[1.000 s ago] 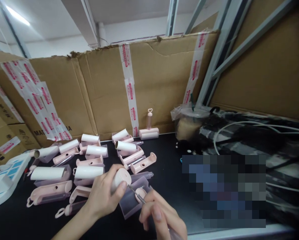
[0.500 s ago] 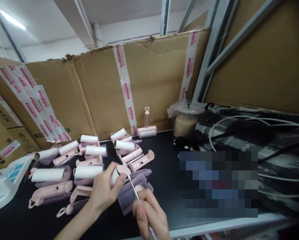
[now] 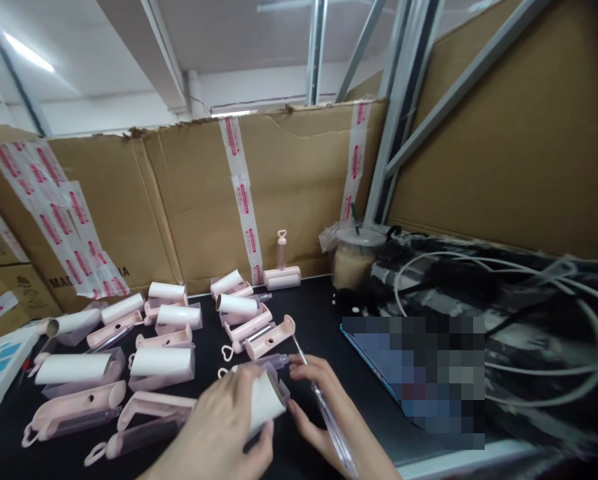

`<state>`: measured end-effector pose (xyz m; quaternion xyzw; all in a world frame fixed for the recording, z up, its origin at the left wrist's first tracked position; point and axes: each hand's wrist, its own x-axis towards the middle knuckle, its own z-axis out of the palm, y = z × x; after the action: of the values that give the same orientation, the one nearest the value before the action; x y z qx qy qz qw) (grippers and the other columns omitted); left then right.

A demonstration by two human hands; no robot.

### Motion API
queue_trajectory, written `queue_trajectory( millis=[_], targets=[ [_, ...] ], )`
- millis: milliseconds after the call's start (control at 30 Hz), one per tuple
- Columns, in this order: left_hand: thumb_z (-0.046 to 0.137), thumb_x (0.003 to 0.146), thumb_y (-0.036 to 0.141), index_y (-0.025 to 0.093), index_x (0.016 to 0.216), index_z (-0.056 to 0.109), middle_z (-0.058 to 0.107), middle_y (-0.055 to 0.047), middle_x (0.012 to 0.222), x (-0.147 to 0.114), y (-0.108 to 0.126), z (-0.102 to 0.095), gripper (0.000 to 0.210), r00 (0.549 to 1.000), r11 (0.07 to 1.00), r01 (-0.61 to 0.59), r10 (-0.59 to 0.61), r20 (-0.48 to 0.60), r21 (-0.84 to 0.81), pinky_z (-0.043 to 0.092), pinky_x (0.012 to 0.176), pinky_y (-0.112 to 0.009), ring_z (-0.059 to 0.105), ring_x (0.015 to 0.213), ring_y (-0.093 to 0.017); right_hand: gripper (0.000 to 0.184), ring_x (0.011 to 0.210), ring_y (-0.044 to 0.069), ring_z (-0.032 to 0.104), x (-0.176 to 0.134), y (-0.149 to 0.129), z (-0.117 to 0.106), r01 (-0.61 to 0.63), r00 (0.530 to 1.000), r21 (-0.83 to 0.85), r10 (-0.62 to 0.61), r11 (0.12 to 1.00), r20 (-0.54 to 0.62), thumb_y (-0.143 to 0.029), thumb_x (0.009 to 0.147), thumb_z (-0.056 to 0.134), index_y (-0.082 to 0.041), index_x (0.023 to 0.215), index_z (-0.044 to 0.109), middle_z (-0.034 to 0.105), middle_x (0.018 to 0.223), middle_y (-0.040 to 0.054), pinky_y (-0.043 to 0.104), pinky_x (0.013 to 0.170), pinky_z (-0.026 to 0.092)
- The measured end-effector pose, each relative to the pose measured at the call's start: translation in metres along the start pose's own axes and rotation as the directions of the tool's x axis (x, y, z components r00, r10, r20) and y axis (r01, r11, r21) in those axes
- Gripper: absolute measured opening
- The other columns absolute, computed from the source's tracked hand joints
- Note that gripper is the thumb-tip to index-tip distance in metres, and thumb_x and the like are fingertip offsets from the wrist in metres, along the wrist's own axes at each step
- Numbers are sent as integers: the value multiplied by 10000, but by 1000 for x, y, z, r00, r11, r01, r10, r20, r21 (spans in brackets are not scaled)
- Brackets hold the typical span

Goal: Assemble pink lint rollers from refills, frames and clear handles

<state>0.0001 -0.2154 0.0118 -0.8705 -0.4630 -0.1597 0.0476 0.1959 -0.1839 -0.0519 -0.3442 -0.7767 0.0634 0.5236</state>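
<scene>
Left hand [image 3: 229, 413] is closed around a white roll [image 3: 267, 403], whose open end is turned toward the right hand [image 3: 323, 407]; a purple box [image 3: 283, 388] is partly hidden just behind, and whether the roll is seated in it cannot be told. By the right hand a screwdriver [image 3: 331, 423] is held across the fingers, its shaft pointed away, with thumb and forefinger parted beside the roll. Further white rolls [image 3: 161, 365] and pink holders [image 3: 106, 397] are spread on the black table [image 3: 316, 317], and one assembled roller [image 3: 282, 278] is stood near the cardboard wall [image 3: 199, 200]
</scene>
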Motion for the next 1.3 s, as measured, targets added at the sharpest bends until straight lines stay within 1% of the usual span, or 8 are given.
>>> queue_trajectory(
  millis=[167, 333, 467, 667, 767, 933, 1100, 1300],
  targets=[
    [487, 837, 279, 237, 1256, 435, 559, -93, 1202, 6, -8, 48, 424, 984, 958, -57, 102, -148, 281, 408, 894, -430, 515, 1076, -306, 261, 1055, 189, 525, 2, 21, -14, -5, 997, -79, 0, 997, -72, -66, 814, 367, -224, 988, 479, 509, 1094, 99, 309, 862, 446],
    [693, 613, 527, 262, 1253, 465, 522, -170, 1234, 7, -2, 56, 728, 1000, 955, 3, -12, 29, 296, 369, 877, -544, 513, 1055, -385, 151, 1020, 188, 547, 12, 26, -47, 1, 1000, -135, -2, 991, -8, -158, 851, 418, -230, 946, 509, 540, 1071, 95, 290, 855, 445],
    [732, 637, 340, 328, 1277, 423, 570, -162, 1151, 3, 3, 49, 710, 990, 939, 48, -91, 110, 342, 399, 821, -525, 544, 1012, -370, 178, 976, 174, 576, 35, 35, -58, -70, 990, -61, 76, 996, 117, -231, 914, 342, -225, 1033, 475, 590, 1025, 81, 290, 857, 441],
    [688, 672, 303, 274, 1230, 471, 567, -126, 1152, -3, -10, 38, 600, 966, 965, -78, 11, 257, 251, 463, 776, -434, 583, 925, -307, 300, 877, 222, 575, 67, 71, -25, -179, 922, -196, 234, 964, 309, -350, 721, 639, -190, 895, 453, 582, 944, 69, 324, 783, 441],
    [670, 689, 318, 272, 1242, 447, 554, -111, 1185, -2, -12, 36, 598, 971, 967, -117, 64, 230, 225, 456, 815, -413, 562, 973, -295, 575, 842, 237, 557, 73, 78, 0, -183, 884, -217, 257, 959, 389, -391, 480, 802, -183, 877, 441, 561, 916, 59, 333, 746, 442],
    [623, 734, 334, 229, 1270, 416, 506, -120, 1269, 9, -13, 38, 584, 971, 952, -189, 146, 189, 240, 344, 961, -472, 486, 1102, -313, 554, 788, 197, 543, 76, 69, 29, -127, 879, -196, 202, 972, 431, -362, 452, 820, -180, 825, 453, 551, 846, 20, 270, 673, 444],
    [618, 716, 195, 248, 1284, 413, 465, -95, 1319, 15, -30, 41, 606, 994, 953, -58, 27, 106, 298, 305, 983, -474, 470, 1117, -303, 470, 677, 131, 556, 80, 63, 35, -81, 885, -227, 174, 971, 431, -389, 551, 780, -174, 829, 468, 581, 781, -23, 193, 587, 436],
    [569, 720, 142, 261, 1270, 394, 450, -91, 1316, 17, -48, 33, 589, 994, 973, -113, 113, 11, 203, 285, 985, -476, 415, 1170, -296, 311, 723, 179, 600, 136, 82, -4, -121, 934, -441, 253, 889, 254, -461, 868, 441, -163, 867, 528, 636, 782, 49, 256, 648, 430]
  ],
)
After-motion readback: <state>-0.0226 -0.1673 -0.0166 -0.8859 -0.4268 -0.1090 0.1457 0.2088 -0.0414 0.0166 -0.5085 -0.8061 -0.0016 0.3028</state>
